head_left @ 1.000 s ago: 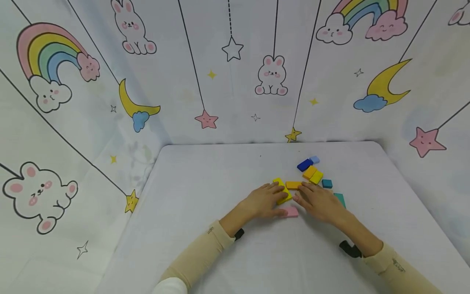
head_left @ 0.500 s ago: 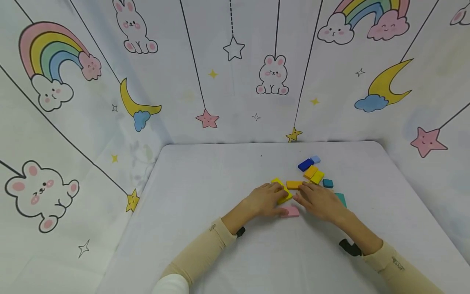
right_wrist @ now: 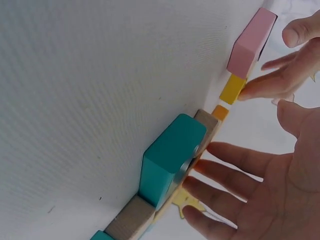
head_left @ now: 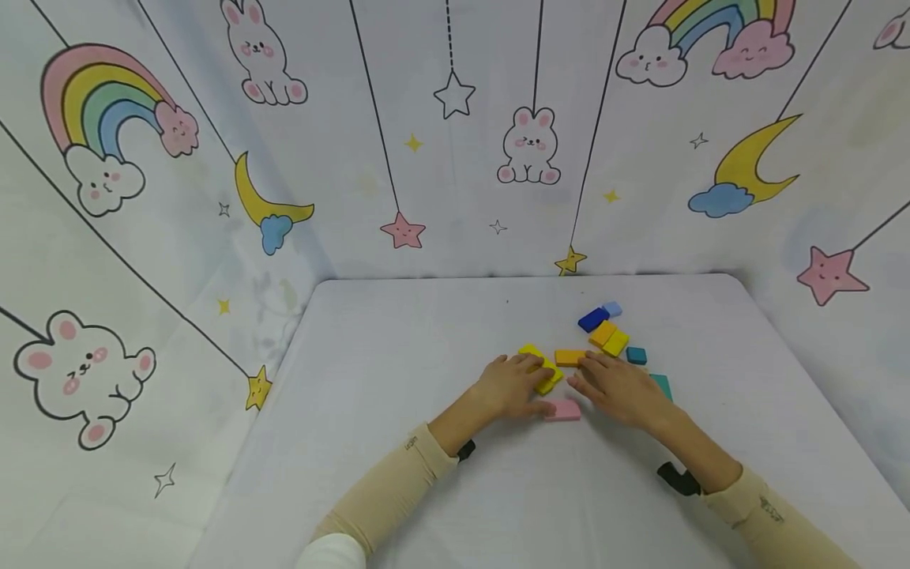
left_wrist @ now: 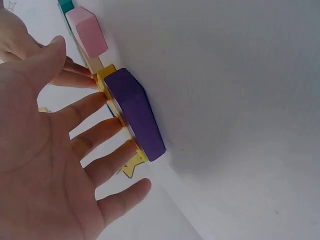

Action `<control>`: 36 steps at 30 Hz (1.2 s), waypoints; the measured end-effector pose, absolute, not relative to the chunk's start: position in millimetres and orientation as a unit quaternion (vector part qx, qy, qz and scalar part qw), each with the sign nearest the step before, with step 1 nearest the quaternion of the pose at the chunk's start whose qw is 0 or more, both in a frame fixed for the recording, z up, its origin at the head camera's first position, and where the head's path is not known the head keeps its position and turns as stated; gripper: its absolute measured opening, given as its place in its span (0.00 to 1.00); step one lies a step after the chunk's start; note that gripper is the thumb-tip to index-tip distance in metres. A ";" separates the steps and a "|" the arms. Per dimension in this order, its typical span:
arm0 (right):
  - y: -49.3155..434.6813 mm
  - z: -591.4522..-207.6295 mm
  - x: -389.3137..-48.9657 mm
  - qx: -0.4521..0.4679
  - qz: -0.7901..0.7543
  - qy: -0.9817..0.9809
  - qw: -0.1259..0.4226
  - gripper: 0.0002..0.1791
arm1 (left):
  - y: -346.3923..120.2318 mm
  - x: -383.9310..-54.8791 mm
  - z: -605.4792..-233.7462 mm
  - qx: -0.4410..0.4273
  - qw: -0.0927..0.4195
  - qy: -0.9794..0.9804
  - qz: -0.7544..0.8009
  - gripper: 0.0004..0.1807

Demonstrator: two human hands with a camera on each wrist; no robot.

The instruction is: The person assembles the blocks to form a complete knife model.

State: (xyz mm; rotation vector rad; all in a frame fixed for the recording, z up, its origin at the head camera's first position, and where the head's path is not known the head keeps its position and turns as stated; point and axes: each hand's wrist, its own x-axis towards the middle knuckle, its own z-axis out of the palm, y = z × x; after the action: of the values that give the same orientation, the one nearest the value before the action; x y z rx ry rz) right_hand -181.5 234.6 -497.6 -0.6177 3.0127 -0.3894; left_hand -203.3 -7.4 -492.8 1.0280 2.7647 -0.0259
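Observation:
My left hand (head_left: 508, 387) lies palm down with its fingers spread over a yellow block piece (head_left: 547, 386), its fingertips on it. In the left wrist view those fingertips reach the edge of a purple block (left_wrist: 132, 110), hidden in the head view. The left thumb reaches the end of a pink block (head_left: 565, 410). My right hand (head_left: 618, 391) has loosely extended fingers, with fingertips at the right end of an orange block (head_left: 567, 358). It partly covers a teal block (head_left: 663, 386). Wooden blocks (right_wrist: 132, 217) appear beside the teal one in the right wrist view.
Beyond the right hand lie a dark blue block (head_left: 593, 319), a light blue block (head_left: 612, 309), a yellow block (head_left: 615, 343) against an orange one, and a small blue-teal block (head_left: 636, 356). White cloth covers the table (head_left: 398, 340); a patterned cloth wall (head_left: 455, 182) rises behind it.
The yellow piece has slid slightly to the left under my left fingers, widening its gap from the orange block. My right hand stays nearly still.

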 end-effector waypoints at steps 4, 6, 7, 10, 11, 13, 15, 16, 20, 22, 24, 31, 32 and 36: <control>234.7 -498.4 -181.5 -0.201 -0.125 0.971 0.018 0.38 | -11.0 -203.0 -496.4 0.322 0.094 0.942 -0.014 0.42; 234.8 -498.5 -182.1 -0.202 -0.124 0.971 0.015 0.38 | -13.5 -202.8 -497.4 0.309 0.091 0.947 -0.013 0.42; 234.6 -498.4 -182.4 -0.202 -0.124 0.971 0.013 0.37 | -15.1 -202.6 -497.6 0.302 0.089 0.949 -0.012 0.42; 233.7 -498.1 -183.9 -0.200 -0.122 0.972 0.012 0.37 | -19.6 -202.7 -497.0 0.287 0.083 0.954 -0.005 0.41; 233.5 -498.1 -184.5 -0.199 -0.121 0.972 0.014 0.37 | -21.1 -202.7 -496.4 0.282 0.081 0.956 -0.003 0.40; 232.6 -497.9 -185.6 -0.197 -0.121 0.973 0.016 0.37 | -23.8 -203.1 -496.1 0.273 0.077 0.959 -0.002 0.39; 231.7 -498.3 -186.7 -0.195 -0.119 0.973 0.020 0.38 | -26.5 -203.6 -496.2 0.267 0.074 0.961 -0.004 0.39; 231.2 -498.5 -187.1 -0.193 -0.118 0.974 0.023 0.38 | -28.1 -203.8 -496.4 0.264 0.072 0.962 -0.006 0.39; 228.9 -499.9 -190.1 -0.191 -0.118 0.974 0.027 0.40 | -34.4 -205.4 -495.6 0.250 0.070 0.966 -0.006 0.40; 228.1 -500.4 -192.1 -0.192 -0.117 0.974 0.032 0.40 | -37.5 -206.7 -494.5 0.241 0.074 0.968 -0.004 0.40; 227.1 -499.7 -193.8 -0.196 -0.114 0.973 0.038 0.40 | -40.3 -208.0 -493.6 0.233 0.078 0.969 -0.006 0.39; 223.6 -491.1 -201.0 -0.216 -0.097 0.970 0.061 0.38 | -48.5 -215.6 -491.7 0.211 0.093 0.973 -0.021 0.34; 222.8 -490.7 -202.1 -0.217 -0.093 0.970 0.063 0.37 | -49.4 -216.6 -491.6 0.208 0.095 0.973 -0.024 0.34; 219.4 -490.8 -205.3 -0.223 -0.080 0.969 0.071 0.37 | -52.2 -219.1 -492.2 0.192 0.100 0.976 -0.023 0.33</control>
State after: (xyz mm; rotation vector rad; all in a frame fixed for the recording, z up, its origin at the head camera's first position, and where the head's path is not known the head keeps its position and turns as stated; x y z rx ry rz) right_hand -205.3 219.4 -490.8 -0.6704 2.9135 -0.2411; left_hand -219.1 -52.2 -492.2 0.5672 2.8846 -0.0694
